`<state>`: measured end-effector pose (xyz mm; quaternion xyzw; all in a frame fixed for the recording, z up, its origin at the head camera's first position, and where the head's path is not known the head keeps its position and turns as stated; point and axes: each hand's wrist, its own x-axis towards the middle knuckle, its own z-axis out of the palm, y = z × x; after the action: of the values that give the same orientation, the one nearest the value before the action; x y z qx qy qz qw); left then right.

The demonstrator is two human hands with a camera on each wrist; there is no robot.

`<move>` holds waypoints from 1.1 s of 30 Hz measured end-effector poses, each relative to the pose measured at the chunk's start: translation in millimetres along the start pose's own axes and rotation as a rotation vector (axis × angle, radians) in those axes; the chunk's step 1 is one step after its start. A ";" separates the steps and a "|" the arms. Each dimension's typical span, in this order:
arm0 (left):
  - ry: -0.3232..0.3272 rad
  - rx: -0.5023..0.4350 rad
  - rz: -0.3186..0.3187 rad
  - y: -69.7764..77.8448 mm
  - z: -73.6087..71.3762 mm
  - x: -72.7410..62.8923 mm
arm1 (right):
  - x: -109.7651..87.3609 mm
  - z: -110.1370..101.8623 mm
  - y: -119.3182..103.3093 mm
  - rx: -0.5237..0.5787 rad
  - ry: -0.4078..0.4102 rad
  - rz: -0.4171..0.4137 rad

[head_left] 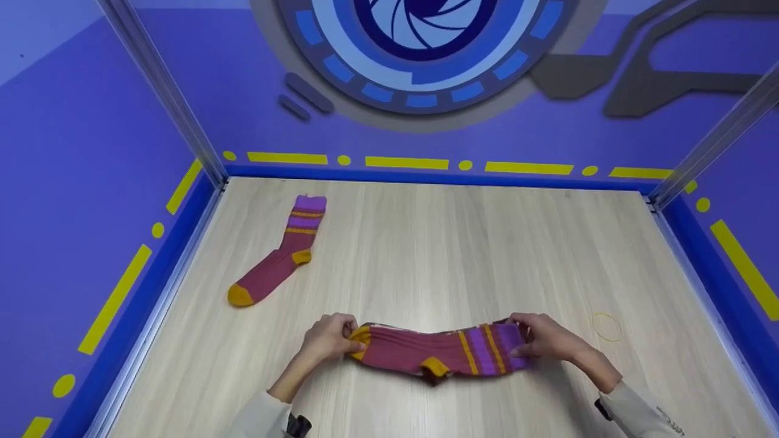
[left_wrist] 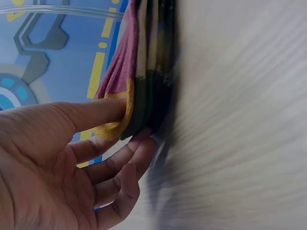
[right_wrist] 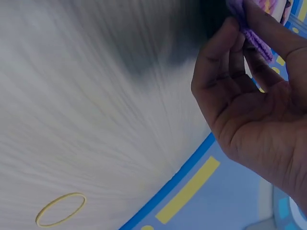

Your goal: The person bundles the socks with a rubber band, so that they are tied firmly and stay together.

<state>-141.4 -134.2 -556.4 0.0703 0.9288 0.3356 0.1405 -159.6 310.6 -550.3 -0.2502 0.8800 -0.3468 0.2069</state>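
A stack of socks (head_left: 408,350) stretches sideways between both hands near the front of the table. Its top sock is maroon with a mustard toe and heel, and purple and mustard bands at the cuff. In the left wrist view, beige, green and dark layers show beneath the maroon sock (left_wrist: 120,72). My left hand (head_left: 328,337) pinches the toe end, thumb on the mustard part. At the other end, my right hand (head_left: 548,336) pinches the purple cuff (right_wrist: 259,45). A matching single sock (head_left: 274,267) lies flat at the back left, toe toward the front left.
On the right side of the wooden table (head_left: 487,243) lies a thin yellow rubber band (head_left: 607,326). Blue printed walls (head_left: 201,91) with metal corner posts (head_left: 170,91) enclose the table at the left, back and right.
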 end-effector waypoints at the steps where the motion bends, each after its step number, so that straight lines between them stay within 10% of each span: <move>1: 0.008 -0.002 -0.007 -0.2 -0.1 1.9 | 1.5 -0.6 0.4 -0.013 0.016 0.005; 17: 0.059 -0.105 0.079 -11.0 -3.5 3.7 | 23.2 -23.5 1.0 0.003 0.014 0.020; 26: 0.048 -0.321 0.097 -29.6 -18.3 -3.4 | 76.2 -40.4 -23.9 0.004 -0.053 0.026; 33: 0.271 -0.031 -0.080 -48.9 -30.1 -15.7 | 140.3 -28.6 -63.3 -0.069 -0.199 0.031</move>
<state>-137.5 -193.3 -562.3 -0.0150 0.9361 0.3503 0.0283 -266.9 203.0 -512.6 -0.2767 0.8702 -0.2866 0.2900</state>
